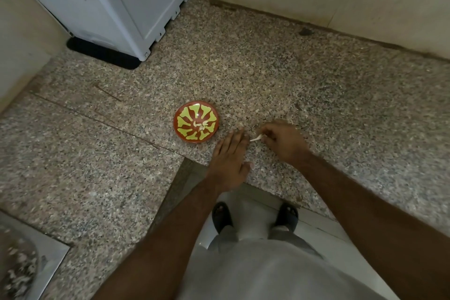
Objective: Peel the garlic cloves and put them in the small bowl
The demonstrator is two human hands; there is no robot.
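I find the right hand (280,140) near the front edge of the desk (316,85), fingers curled and pinching a small pale piece (255,139) between thumb and fingertips. It is thin and elongated, and its free end points left toward the other hand. Motion blur prevents me from saying whether it is a clove, a stem or a strip of skin.

The left hand (230,156) lies palm down on the desk just beside it, fingers straight and together, gripping nothing. Its fingertips sit almost against the pale piece's free end.

The small bowl (196,121) (red with a yellow pattern) stands on the desk to the left of both hands and slightly further from the front edge. A few pale cloves (201,125) rest in its centre, so I judge the task partly done. I can make out no unpeeled garlic on the desk with certainty; the speckled surface hides small items.

The governing relation: the bowl lies left of the pinched piece, with the flat left hand between the two at the front. The left hand is the nearer to the bowl, its fingertips close to the rim. If the piece is a peeled clove, I judge the right hand must carry it leftward past the left fingertips.
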